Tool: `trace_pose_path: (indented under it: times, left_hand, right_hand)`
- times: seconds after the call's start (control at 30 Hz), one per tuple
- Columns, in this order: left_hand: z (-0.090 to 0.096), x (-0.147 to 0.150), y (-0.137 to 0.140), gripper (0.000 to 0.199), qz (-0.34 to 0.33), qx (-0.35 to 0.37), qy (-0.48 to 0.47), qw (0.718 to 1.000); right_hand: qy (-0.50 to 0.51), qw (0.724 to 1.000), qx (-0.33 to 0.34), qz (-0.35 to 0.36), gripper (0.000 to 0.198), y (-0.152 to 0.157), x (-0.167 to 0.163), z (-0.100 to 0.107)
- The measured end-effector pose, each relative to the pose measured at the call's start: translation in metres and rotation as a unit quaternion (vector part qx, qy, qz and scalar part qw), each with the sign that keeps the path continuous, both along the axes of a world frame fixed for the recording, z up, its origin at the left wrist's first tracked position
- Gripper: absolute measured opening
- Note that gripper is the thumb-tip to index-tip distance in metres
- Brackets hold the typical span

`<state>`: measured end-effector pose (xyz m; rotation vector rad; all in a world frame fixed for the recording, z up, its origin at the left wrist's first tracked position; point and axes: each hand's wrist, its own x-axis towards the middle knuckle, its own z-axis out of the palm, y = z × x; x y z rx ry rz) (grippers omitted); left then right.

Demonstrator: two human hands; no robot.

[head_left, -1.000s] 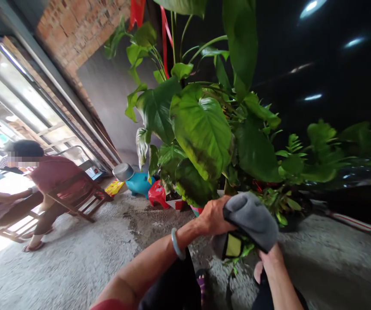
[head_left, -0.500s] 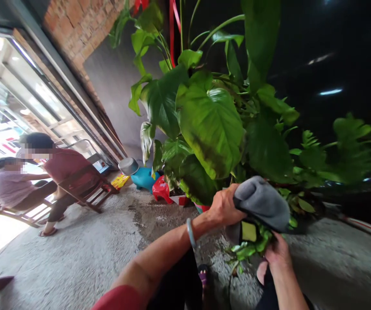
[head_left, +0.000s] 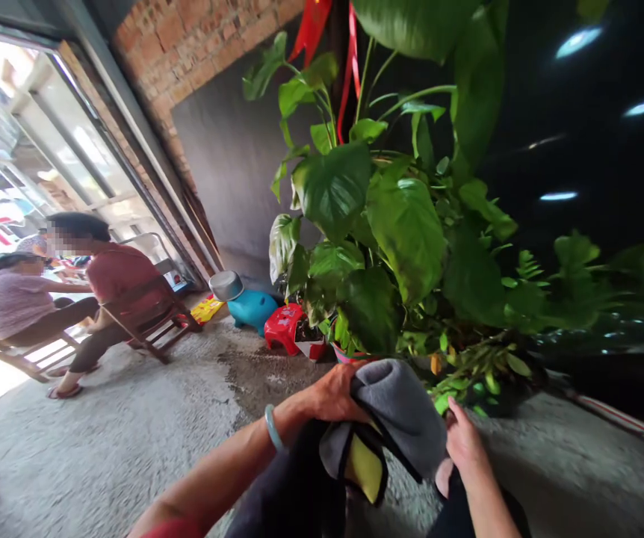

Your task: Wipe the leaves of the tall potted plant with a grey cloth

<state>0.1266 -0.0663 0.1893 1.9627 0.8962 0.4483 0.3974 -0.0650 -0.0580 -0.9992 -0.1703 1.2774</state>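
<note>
My left hand (head_left: 340, 394), with a pale bracelet at the wrist, is closed on a folded grey cloth (head_left: 403, 407). The cloth has black edging, and a yellow-green side (head_left: 362, 467) shows on its hanging part. At the lower right my right hand (head_left: 464, 439) is closed, its fingertips at the tip of a low leafy stem (head_left: 446, 396). The cloth's right edge hangs beside these fingers. Above both hands stands a potted plant with large heart-shaped leaves (head_left: 406, 232); its pot (head_left: 350, 355) is mostly hidden.
A red stool (head_left: 284, 329), a blue animal-shaped stool (head_left: 252, 310) and a metal basin (head_left: 225, 285) stand by the wall. Two people sit at the left, one on a wooden chair (head_left: 151, 317). A red-and-white pole (head_left: 621, 418) lies at the right.
My left hand and the cloth have moved down and left, away from the leafy stems. My right hand has shifted slightly left and up. The camera view has turned a little.
</note>
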Motion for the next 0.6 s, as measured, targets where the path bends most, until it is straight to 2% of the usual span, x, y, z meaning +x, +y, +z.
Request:
trace_pose_path:
  times: [0.13, 0.23, 0.33, 0.4, 0.47, 0.53, 0.6]
  left_hand:
    - [0.016, -0.023, -0.011, 0.066, 0.022, 0.030, -0.006, 0.999]
    - [0.032, -0.042, -0.015, 0.059, 0.064, 0.077, -0.029, 0.995]
    - [0.073, -0.049, 0.001, 0.053, 0.156, 0.175, -0.091, 0.968]
    - [0.106, -0.041, 0.024, 0.054, 0.207, 0.259, -0.110, 0.937]
    - [0.127, -0.025, 0.050, 0.063, 0.235, 0.329, -0.103, 0.909]
    - [0.125, -0.007, 0.072, 0.065, 0.249, 0.363, -0.062, 0.896]
    - [0.098, 0.006, 0.080, 0.057, 0.222, 0.347, 0.020, 0.911]
  right_hand:
    - [-0.049, 0.997, -0.045, -0.022, 0.039, -0.040, -0.019, 0.012]
    - [-0.074, 0.996, -0.040, 0.003, 0.052, -0.076, -0.039, 0.020]
    - [-0.105, 0.993, -0.037, 0.048, 0.057, -0.100, -0.062, 0.026]
    - [-0.115, 0.991, -0.040, 0.062, 0.058, -0.105, -0.074, 0.030]
    - [-0.115, 0.990, -0.041, 0.068, 0.059, -0.105, -0.084, 0.035]
    - [-0.121, 0.989, -0.048, 0.073, 0.060, -0.102, -0.090, 0.038]
    - [-0.133, 0.986, -0.057, 0.082, 0.060, -0.100, -0.093, 0.039]
